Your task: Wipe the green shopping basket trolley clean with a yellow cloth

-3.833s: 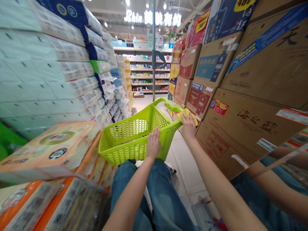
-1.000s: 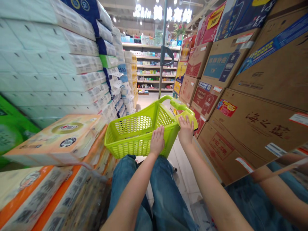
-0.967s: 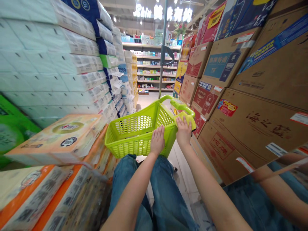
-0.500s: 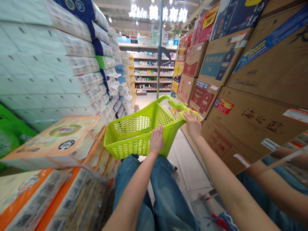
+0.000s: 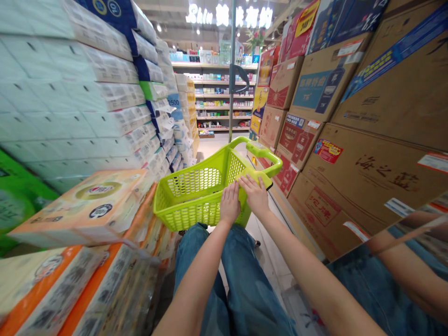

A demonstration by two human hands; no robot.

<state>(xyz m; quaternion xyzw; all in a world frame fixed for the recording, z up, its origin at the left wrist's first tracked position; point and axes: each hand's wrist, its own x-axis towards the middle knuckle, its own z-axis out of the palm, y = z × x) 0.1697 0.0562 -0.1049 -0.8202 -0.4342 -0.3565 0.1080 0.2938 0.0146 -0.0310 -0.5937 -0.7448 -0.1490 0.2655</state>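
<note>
A lime-green shopping cart (image 5: pixel 187 215) with a perforated basket stands side-on in front of my knees. My left hand (image 5: pixel 230 201) grips the near rim of its basket, fingers laid over the edge. Close beside it, my right hand (image 5: pixel 255 193) presses a yellow cloth (image 5: pixel 261 177) onto the rim at the handle end, fingers stretched over the cloth. Just beyond this hand curves the cart's handle (image 5: pixel 275 161). Inside the basket, the visible part shows only green mesh walls. The palms' undersides are hidden.
Stacked tissue packs (image 5: pixel 101 126) rise on the left, with an orange tissue pack (image 5: pixel 84 205) nearer me. Cardboard cartons (image 5: pixel 367 177) line the right side. A metal pole (image 5: pixel 231 112) stands behind the cart. Stocked shelves (image 5: pixel 224 95) lie at the aisle's far end.
My right hand has slid the yellow cloth left along the cart, from the handle corner to the rim beside my left hand. My left hand stays on the rim.
</note>
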